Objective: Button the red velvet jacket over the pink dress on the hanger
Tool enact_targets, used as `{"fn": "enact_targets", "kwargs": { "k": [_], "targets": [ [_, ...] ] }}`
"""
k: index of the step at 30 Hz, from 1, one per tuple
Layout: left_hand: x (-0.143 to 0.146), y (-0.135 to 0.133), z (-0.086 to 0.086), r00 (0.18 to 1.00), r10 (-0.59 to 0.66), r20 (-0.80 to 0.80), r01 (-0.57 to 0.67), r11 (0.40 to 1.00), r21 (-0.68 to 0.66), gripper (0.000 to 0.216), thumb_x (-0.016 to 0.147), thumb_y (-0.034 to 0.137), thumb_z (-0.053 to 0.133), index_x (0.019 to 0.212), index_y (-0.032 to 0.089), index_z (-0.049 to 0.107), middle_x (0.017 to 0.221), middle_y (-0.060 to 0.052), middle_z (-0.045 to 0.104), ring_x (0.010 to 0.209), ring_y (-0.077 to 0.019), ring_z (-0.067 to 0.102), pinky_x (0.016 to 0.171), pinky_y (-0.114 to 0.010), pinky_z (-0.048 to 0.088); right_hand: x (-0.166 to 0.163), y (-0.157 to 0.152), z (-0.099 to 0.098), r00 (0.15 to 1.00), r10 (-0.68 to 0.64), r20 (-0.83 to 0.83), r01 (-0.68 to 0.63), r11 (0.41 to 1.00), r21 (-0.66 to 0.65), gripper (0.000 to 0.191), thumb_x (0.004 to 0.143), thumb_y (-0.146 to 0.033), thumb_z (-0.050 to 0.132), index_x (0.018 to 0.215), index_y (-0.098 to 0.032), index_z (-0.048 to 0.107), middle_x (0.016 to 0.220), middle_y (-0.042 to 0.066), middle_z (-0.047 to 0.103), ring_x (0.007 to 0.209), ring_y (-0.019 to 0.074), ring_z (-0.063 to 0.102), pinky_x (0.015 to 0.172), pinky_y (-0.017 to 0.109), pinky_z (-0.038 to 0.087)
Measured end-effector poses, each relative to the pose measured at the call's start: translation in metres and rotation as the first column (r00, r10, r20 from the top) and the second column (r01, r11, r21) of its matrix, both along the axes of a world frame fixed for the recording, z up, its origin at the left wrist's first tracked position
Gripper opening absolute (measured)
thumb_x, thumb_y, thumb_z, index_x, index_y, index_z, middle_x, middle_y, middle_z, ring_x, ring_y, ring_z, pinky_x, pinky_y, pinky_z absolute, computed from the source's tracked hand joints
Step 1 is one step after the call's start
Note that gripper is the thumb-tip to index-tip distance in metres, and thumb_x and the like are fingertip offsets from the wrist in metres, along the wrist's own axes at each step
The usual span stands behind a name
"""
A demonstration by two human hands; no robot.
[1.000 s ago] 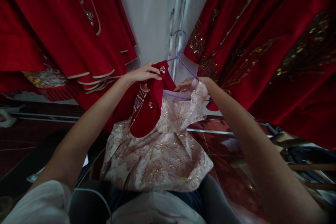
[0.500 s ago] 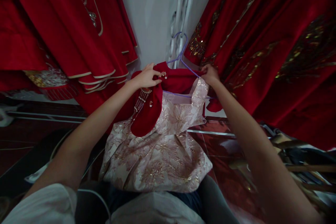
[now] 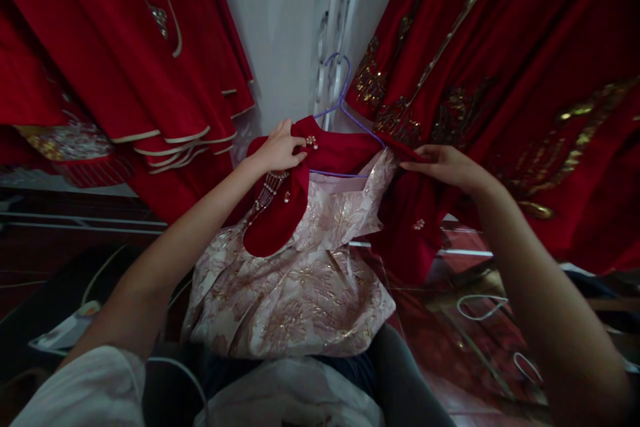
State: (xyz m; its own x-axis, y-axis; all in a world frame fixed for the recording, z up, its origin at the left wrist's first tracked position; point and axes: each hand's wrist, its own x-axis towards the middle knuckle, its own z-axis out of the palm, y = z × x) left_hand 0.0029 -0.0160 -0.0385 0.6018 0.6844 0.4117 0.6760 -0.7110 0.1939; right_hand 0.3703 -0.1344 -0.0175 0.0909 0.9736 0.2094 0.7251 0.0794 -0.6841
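Note:
A small pale pink brocade dress point(image 3: 300, 287) hangs on a purple wire hanger point(image 3: 340, 90), with a red velvet jacket point(image 3: 280, 203) draped over its shoulders. My left hand point(image 3: 277, 147) is closed on the jacket's left collar beside a pearl button and a beaded tassel. My right hand point(image 3: 447, 165) pinches the jacket's right front panel point(image 3: 413, 227) and holds it out to the right of the dress.
Long red embroidered gowns hang at the left point(image 3: 125, 47) and right point(image 3: 500, 67), close on both sides. A white wall point(image 3: 285, 20) shows between them. White wire hangers point(image 3: 480, 310) lie on the dark red floor at the right.
My right hand has moved right and slightly down, drawing the jacket's right panel out over the hanger's shoulder. My left hand stays closed on the collar.

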Motion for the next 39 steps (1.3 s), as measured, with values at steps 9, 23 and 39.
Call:
{"fn": "enact_targets", "kwargs": {
  "k": [9,23,39],
  "targets": [
    [0.007,-0.011,-0.007,0.999,0.011,0.042,-0.012,1.000,0.010,0.028,0.082,0.038,0.060,0.098,0.018,0.069,0.118,-0.015,0.047,0.120,-0.0371,0.044,0.101,-0.053,0.036,-0.145,0.028,-0.035,0.966,0.193,-0.171,-0.095,0.883,0.460,0.032,0.078,-0.045,0.062,0.081,-0.022,0.039,0.075,-0.003,0.046,0.066,0.0107,0.045,0.062,0.025,0.040],
    [0.016,-0.081,-0.104,0.891,-0.335,0.306,0.381,0.919,-0.104,0.020,0.092,0.024,0.042,0.098,0.016,0.060,0.161,-0.010,0.002,0.147,-0.0249,0.019,0.118,-0.040,0.027,-0.156,0.010,-0.059,0.973,0.224,-0.053,-0.202,0.941,0.272,0.019,0.083,-0.037,0.052,0.083,-0.022,0.040,0.065,-0.006,0.044,0.054,0.0098,0.040,0.055,0.023,0.033],
    [0.046,-0.081,-0.096,0.469,0.090,0.879,0.342,0.899,-0.274,0.012,0.073,0.019,0.065,0.073,0.018,0.053,0.075,0.002,0.056,0.073,-0.0105,0.057,0.070,-0.023,0.049,-0.153,0.011,-0.094,0.807,0.406,-0.429,-0.264,0.897,0.354,0.030,0.078,-0.039,0.068,0.097,-0.023,0.051,0.089,0.002,0.063,0.083,0.0138,0.063,0.077,0.028,0.053]
  ]
}}
